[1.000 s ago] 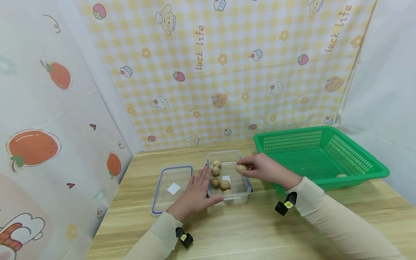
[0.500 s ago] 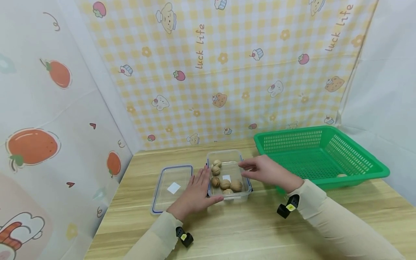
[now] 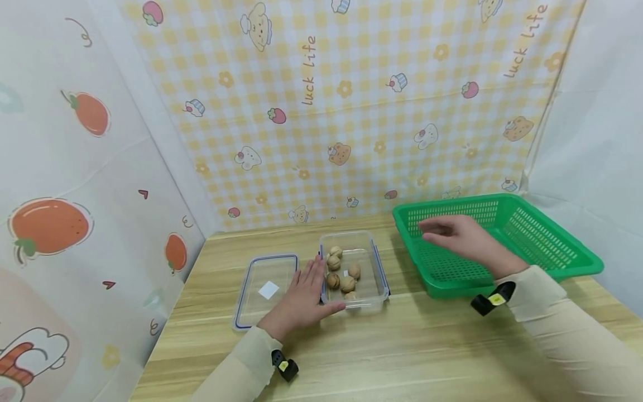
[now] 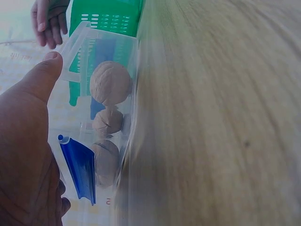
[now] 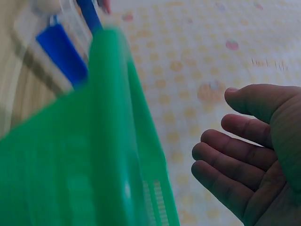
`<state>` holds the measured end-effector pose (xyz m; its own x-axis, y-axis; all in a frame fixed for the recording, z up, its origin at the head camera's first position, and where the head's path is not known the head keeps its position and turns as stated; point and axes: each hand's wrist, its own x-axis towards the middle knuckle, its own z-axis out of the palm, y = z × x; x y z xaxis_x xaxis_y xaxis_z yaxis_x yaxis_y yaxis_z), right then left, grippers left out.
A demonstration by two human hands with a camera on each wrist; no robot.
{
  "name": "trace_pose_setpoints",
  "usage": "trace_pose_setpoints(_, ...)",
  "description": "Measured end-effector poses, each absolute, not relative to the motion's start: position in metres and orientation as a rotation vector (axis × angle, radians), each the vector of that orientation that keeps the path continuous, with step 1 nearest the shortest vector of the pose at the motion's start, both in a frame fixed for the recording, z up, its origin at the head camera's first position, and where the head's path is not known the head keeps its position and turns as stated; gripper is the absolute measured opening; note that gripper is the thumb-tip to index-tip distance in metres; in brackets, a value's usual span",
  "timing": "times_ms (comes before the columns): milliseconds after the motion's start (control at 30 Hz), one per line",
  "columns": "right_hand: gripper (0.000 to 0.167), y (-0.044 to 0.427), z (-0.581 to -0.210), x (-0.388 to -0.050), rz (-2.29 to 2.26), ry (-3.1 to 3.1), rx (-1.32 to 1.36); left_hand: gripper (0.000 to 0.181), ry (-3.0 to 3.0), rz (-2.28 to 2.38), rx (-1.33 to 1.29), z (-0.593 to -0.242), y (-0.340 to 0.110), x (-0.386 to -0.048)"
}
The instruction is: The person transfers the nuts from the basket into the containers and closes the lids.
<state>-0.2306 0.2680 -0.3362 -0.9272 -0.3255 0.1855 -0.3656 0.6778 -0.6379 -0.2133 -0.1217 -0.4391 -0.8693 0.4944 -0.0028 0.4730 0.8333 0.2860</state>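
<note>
Several walnuts [image 3: 348, 284] lie in a clear plastic food container [image 3: 369, 290], mostly along its left side and front. My left hand [image 3: 300, 298] rests against the container's left side, its fingers straight and thumb stretched along the front. In the left wrist view, walnuts [image 4: 110, 84] show through the wall near a blue locking flap [image 4: 79, 169]. My right hand [image 3: 464, 239] is over the left part of a green plastic basket [image 3: 437, 287]. Nothing is in its grasp; the right wrist view has the fingers [image 5: 235, 162] loosely extended, above the basket's blurred rim [image 5: 113, 141].
The container's clear lid [image 3: 251, 296], with a blue seal and a white label, lies on the wooden table [image 3: 361, 357] left of the container. A checked cloth [image 3: 321, 139] hangs behind the table. My right forearm covers the basket's front right part.
My right hand released a walnut into the container, then moved right over the basket. That walnut rolled from the front right toward the others. My left hand has stayed in place.
</note>
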Motion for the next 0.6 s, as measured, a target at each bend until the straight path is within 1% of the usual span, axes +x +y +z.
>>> trace_pose_setpoints(133,0.048,0.306,-0.336,-0.233,1.028,-2.826,0.487,0.115,2.936,0.431,0.788,-0.440,-0.122,-0.214)
trace_pose_setpoints(333,0.054,0.360,-0.349,-0.235,1.048,-2.878,0.384,0.114,2.941,0.449,0.810,-0.440,-0.123,-0.214)
trace_pose_setpoints(600,0.069,0.404,-0.363,-0.238,0.994,-3.046,0.248,0.114,2.943,0.446,0.803,-0.442,-0.123,-0.215)
